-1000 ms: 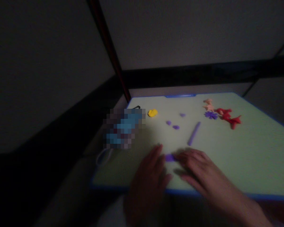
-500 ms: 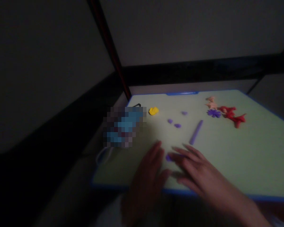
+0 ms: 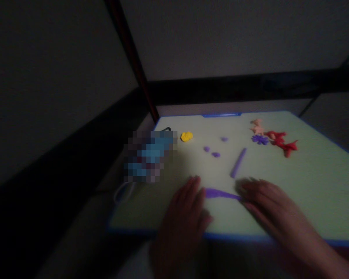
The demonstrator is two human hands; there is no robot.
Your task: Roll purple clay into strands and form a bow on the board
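A purple strip of modelling clay [image 3: 219, 193] lies crosswise near the front of the pale board, wide at its left end and tapering to a thin right end. At the thin end, my right hand [image 3: 267, 203] has thumb and forefinger brought together on the clay. My left hand [image 3: 186, 211] rests flat beside the wide end, fingers stretched out and thumb apart, its fingertips at the clay's edge. Beyond the right hand lies a straight purple clay roll [image 3: 239, 162]. Small purple clay lumps [image 3: 216, 154] sit farther back.
The board [image 3: 308, 193] has a blue rim. A yellow clay lump [image 3: 186, 136] lies at the back left, near a blurred blue item [image 3: 151, 155] with a white loop. At the back right are a purple flower shape [image 3: 260, 139], red pieces [image 3: 289, 147] and peach pieces [image 3: 257, 130].
My right hand has moved right, from over the purple strip to its thin end, uncovering the strip. My left hand stays by the wide end. The view has shifted slightly.
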